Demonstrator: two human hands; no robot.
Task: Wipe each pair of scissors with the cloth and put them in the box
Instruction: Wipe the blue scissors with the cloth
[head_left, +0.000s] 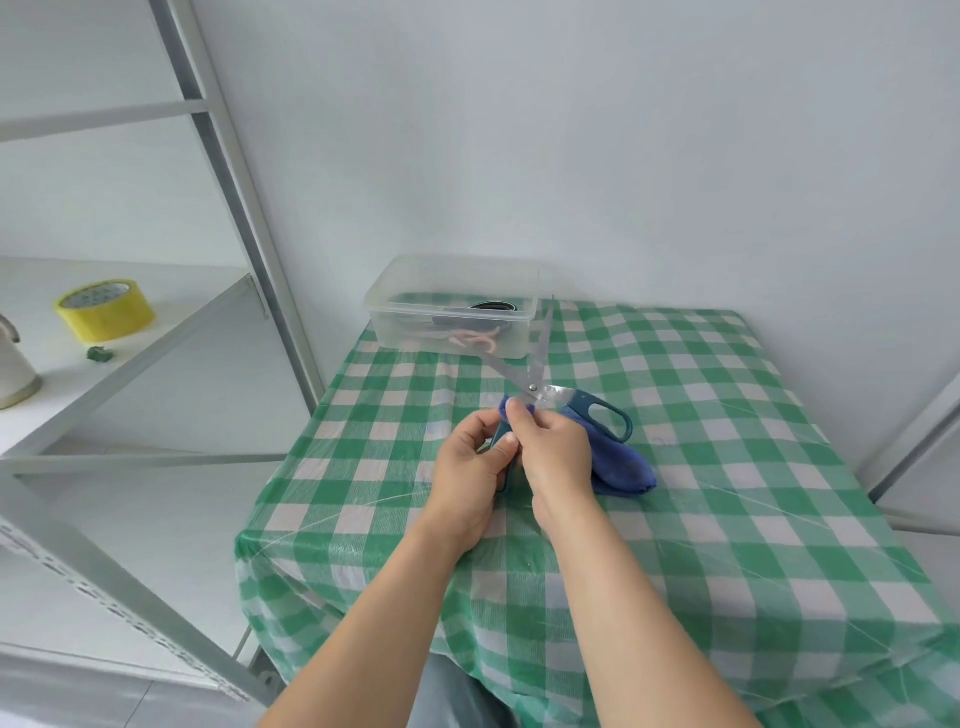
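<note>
1. The grip is a double one. The left hand (470, 460) is curled round the lower handle of the teal scissors (532, 387). The right hand (556, 457) pinches them narrowly, thumb against fingertip, just below the pivot. Neither hand is free.
2. The teal scissors are held up off the desk (727, 467), with the blades spread in a V and both tips pointing away from the person. The second handle loop juts out to the right, and nothing holds it.
3. The blue cloth (626, 470) lies bunched on the desk under and to the right of the right hand. A corner of it shows at the right fingertips beside the pivot, but I cannot tell whether it is caught in the pinch.
4. The box (395, 317) sits at the far edge of the desk by the wall. It holds pink-handled scissors (475, 338) and a dark item that is too blurred to name.
5. The coming move turns on one relation: the long axis of the teal scissors runs from the hands straight towards the box, blades leading. The box lies ahead and slightly left, well apart from the grip, so the handle-holding left hand is on the nearer side.
6. This looks like the wiping step. The blades look bare, so the cloth probably has to travel up them next, and they should be closed before they go forward.
</note>
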